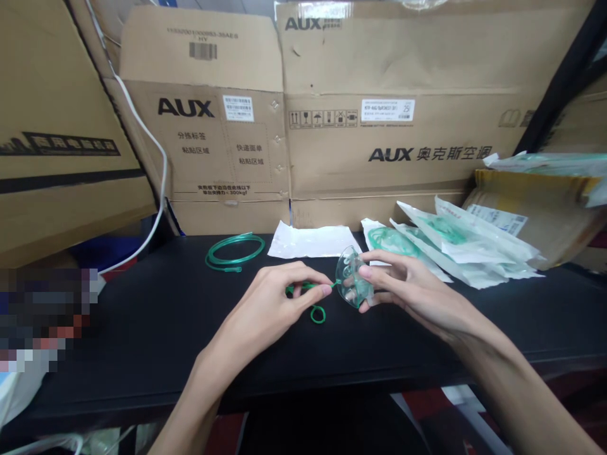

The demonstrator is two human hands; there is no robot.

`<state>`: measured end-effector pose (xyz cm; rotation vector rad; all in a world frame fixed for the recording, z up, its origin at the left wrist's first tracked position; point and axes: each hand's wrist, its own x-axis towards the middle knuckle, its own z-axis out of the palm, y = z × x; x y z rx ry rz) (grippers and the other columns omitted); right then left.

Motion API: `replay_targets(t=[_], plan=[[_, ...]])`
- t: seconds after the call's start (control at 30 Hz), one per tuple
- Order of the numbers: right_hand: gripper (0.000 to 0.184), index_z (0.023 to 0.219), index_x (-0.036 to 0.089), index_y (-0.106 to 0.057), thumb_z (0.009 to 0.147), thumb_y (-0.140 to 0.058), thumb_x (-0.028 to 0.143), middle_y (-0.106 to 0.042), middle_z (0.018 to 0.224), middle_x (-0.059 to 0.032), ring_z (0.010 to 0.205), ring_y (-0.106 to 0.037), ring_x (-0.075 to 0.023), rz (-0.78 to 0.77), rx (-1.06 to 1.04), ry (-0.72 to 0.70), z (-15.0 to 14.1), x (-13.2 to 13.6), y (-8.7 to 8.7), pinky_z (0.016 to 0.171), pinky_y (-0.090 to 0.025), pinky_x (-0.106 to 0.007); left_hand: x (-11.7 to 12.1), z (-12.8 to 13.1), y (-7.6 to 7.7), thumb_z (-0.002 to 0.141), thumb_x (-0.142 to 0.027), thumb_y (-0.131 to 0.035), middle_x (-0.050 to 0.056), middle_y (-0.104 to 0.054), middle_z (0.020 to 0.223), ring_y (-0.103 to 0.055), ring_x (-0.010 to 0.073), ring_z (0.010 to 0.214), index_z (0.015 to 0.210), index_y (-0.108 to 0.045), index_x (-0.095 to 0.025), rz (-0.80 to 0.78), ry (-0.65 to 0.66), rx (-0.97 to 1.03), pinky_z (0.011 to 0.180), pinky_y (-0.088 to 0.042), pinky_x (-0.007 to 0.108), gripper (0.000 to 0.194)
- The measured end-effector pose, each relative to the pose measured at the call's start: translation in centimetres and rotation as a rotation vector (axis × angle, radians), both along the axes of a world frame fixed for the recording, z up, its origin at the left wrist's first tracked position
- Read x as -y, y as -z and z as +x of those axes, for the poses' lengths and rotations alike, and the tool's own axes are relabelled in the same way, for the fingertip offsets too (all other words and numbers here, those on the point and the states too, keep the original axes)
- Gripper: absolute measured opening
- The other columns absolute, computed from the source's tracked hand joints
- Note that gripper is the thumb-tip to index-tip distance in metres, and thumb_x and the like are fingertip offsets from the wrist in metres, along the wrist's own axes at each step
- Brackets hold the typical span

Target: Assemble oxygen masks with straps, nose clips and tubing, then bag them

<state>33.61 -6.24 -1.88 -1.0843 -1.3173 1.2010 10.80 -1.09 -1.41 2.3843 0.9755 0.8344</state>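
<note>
My right hand (403,287) grips a clear green-tinted oxygen mask (351,281) just above the black table (142,328), fingers wrapped round its edge. My left hand (284,297) pinches a thin green elastic strap (317,311) that runs to the mask's left side; a loop of the strap hangs below my fingers. A coil of green tubing (234,251) lies on the table to the back left, apart from both hands.
An empty white pouch (313,241) lies flat behind my hands. Several sealed packs with green masks (450,243) are piled at the back right beside a cardboard box (535,215). Large AUX cartons (332,126) wall the rear. A white cable (159,189) hangs left.
</note>
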Motion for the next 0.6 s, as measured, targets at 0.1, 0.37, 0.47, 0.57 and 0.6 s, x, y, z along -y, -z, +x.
replay_targets(t=[0.1, 0.37, 0.47, 0.57, 0.6], plan=[[0.033, 0.108, 0.021, -0.067, 0.083, -0.076, 0.04, -0.067, 0.093, -0.0042, 0.084, -0.067, -0.0193, 0.006, -0.009, -0.019, -0.15, 0.04, -0.09, 0.075, -0.064, -0.039, -0.06, 0.07, 0.01, 0.093, -0.041, -0.064, -0.004, -0.072, 0.087, -0.06, 0.0149, 0.074, 0.096, -0.077, -0.031, 0.007, -0.001, -0.006, 0.069, -0.042, 0.026, 0.017], [0.03, 0.106, 0.022, -0.066, 0.083, -0.077, 0.037, -0.068, 0.088, -0.0011, 0.081, -0.068, -0.0179, -0.004, 0.012, -0.064, -0.4, 0.11, -0.12, 0.079, -0.064, -0.041, -0.09, 0.08, 0.08, 0.091, -0.044, -0.067, -0.007, -0.073, 0.084, -0.059, 0.014, 0.072, 0.102, -0.077, -0.033, 0.032, -0.055, -0.006, 0.068, -0.042, 0.025, 0.018], [0.032, 0.107, 0.022, -0.065, 0.081, -0.078, 0.035, -0.069, 0.094, -0.0023, 0.089, -0.069, -0.0188, 0.009, -0.002, -0.097, -0.47, 0.09, -0.09, 0.083, -0.063, -0.041, -0.08, -0.02, 0.11, 0.092, -0.042, -0.066, -0.007, -0.074, 0.09, -0.061, 0.0134, 0.076, 0.101, -0.077, -0.033, 0.045, -0.023, -0.003, 0.072, -0.043, 0.025, 0.017], [0.031, 0.106, 0.022, -0.065, 0.081, -0.079, 0.035, -0.071, 0.099, -0.0028, 0.094, -0.069, -0.0195, 0.018, 0.032, -0.111, -0.4, 0.11, -0.22, 0.088, -0.06, -0.041, -0.07, -0.1, 0.08, 0.092, -0.039, -0.067, -0.007, -0.074, 0.09, -0.062, 0.013, 0.077, 0.099, -0.077, -0.031, 0.063, -0.018, -0.001, 0.072, -0.043, 0.025, 0.015], [0.029, 0.106, 0.022, -0.066, 0.083, -0.078, 0.036, -0.071, 0.1, -0.0033, 0.095, -0.069, -0.0198, 0.018, 0.044, -0.106, -0.35, 0.13, -0.28, 0.089, -0.059, -0.041, -0.07, -0.12, 0.08, 0.092, -0.039, -0.067, -0.007, -0.074, 0.089, -0.062, 0.013, 0.077, 0.098, -0.077, -0.031, 0.076, -0.017, -0.002, 0.071, -0.043, 0.025, 0.014]])
